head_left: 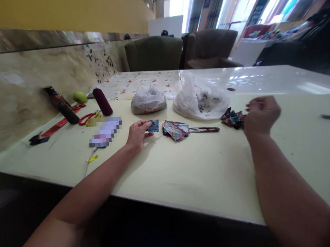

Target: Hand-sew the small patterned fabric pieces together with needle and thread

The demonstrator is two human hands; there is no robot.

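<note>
Work looks partway along: 1 patch is in hand, a small stack of patterned cloth lies flat on the table, and a crumpled heap of dark scraps sits loose to the right. The patch already has straight edges and a squarish outline, while the stack's layers overlap unevenly. What is left, judging by how things lie, is this patch, which is not on the stack, and the untidied heap. Snips rest idle, their tips at the stack's right edge.

The left hand pinches the patch by its left side between thumb and fingers, holding it just left of the stack. That forearm slants up from the lower left across the table edge, wrist nearly straight. The right hand hangs beside the heap, wrist bent, fingers curled and pointing left; its grip is partly hidden, so I cannot tell whether it holds a scrap. The right forearm rises steeply from the lower right corner, and the 2 hands stand well apart, with the stack and snips between them
</note>
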